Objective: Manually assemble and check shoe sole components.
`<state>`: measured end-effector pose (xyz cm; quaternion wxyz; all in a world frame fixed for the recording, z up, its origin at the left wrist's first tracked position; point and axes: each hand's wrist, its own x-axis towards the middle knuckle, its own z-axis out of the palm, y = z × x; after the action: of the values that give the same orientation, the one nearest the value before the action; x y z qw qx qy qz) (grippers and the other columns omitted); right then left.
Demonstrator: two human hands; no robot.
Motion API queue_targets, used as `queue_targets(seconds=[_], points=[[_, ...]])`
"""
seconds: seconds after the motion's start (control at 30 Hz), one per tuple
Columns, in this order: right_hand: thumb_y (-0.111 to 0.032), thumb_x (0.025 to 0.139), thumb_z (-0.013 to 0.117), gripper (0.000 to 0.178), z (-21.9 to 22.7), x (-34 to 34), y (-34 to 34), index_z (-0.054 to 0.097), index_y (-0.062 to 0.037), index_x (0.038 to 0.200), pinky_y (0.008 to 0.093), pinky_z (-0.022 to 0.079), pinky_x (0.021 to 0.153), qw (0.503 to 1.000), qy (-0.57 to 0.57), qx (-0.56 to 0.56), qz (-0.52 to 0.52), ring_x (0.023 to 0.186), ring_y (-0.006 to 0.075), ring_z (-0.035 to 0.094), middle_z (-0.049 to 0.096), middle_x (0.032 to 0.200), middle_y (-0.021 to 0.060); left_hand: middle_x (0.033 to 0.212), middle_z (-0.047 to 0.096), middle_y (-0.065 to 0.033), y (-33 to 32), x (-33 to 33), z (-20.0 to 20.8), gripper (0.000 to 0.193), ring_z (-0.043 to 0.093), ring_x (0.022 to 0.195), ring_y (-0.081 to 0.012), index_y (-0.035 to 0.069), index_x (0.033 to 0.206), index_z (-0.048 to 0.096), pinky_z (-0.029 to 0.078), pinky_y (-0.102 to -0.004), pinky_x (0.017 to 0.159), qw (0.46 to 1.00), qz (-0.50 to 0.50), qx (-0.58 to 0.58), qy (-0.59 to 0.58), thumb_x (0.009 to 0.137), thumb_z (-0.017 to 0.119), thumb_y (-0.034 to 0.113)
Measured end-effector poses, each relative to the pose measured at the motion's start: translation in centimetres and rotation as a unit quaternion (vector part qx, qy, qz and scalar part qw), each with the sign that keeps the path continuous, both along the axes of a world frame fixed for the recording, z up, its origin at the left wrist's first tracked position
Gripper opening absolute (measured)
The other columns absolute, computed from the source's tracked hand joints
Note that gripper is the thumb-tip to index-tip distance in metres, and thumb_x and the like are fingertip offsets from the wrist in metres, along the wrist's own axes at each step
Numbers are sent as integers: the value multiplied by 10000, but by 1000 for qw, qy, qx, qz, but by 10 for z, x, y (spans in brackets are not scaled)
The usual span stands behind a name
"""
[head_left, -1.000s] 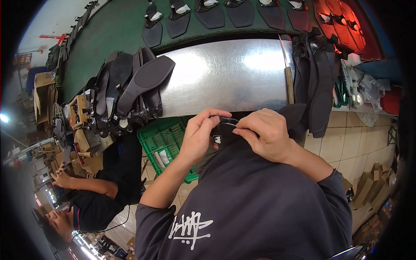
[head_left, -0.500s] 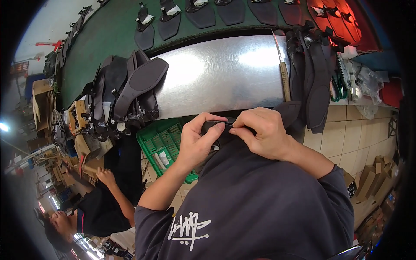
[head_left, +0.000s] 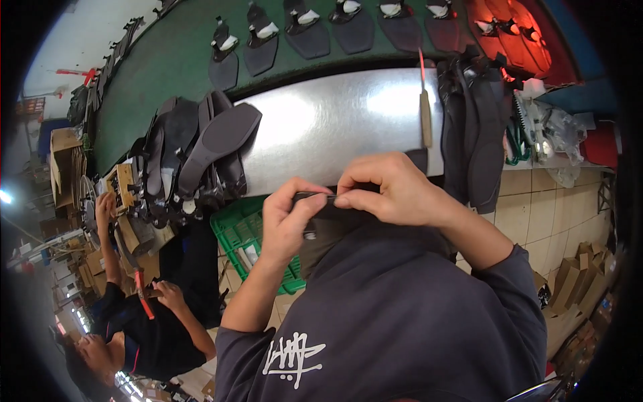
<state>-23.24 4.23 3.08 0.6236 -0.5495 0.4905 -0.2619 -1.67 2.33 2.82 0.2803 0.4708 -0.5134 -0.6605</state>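
Both my hands are close together at the near edge of a shiny metal plate (head_left: pixel 321 134), pinching a dark sandal sole. My left hand (head_left: pixel 287 218) grips its thin edge between thumb and fingers. Just to the right, my right hand (head_left: pixel 392 191) has thumb and forefinger closed on the same edge. One end of the sandal sole (head_left: pixel 418 159) shows behind my right hand; my fingers hide much of the rest. Beyond it, a knife (head_left: pixel 426 120) with a wooden handle lies on the plate, blade pointing away.
Sandals are piled left (head_left: pixel 218 137) and right (head_left: pixel 485 134) of the plate. More sandals (head_left: pixel 308 43) line the green belt (head_left: pixel 167 60) beyond. A green crate (head_left: pixel 231 241) stands below left. At far left, a co-worker (head_left: pixel 167 335) holds a red-handled tool (head_left: pixel 143 295).
My hands have moved slightly left with the sole, and its visible end behind my right hand has shifted left. The co-worker's arm farther from me has risen.
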Motion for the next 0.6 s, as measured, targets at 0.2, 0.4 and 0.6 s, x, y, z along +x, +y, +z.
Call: queue_targets(seconds=[0.2, 0.4, 0.6], points=[[-138, 788, 713, 424, -30, -60, -27, 594, -22, 1178, 417, 482, 844, 805, 275, -414, -323, 993, 355, 590, 579, 1143, 176, 1031, 626, -53, -9, 43, -35, 307, 610, 868, -135, 44, 1146, 578, 513, -260, 597, 938, 257, 134, 190, 867, 606, 168], [-395, 855, 644, 638, -65, -50, -38, 434, -77, 1367, 450, 480, 712, 799, 442, -270, -306, 858, 359, 587, 537, 975, 162, 1221, 571, -55, -1, 29, -63, 437, 594, 1011, -151, 79, 1321, 506, 565, -299, 751, 898, 247, 297, 208, 901, 582, 172], [-433, 875, 612, 440, -65, -73, -95, 507, -38, 1038, 483, 511, 714, 799, 472, -176, -329, 830, 419, 631, 584, 989, 208, 1155, 608, -40, 1, 37, -74, 437, 623, 930, -135, 69, 1311, 509, 569, -293, 751, 908, 232, 289, 198, 902, 595, 193]])
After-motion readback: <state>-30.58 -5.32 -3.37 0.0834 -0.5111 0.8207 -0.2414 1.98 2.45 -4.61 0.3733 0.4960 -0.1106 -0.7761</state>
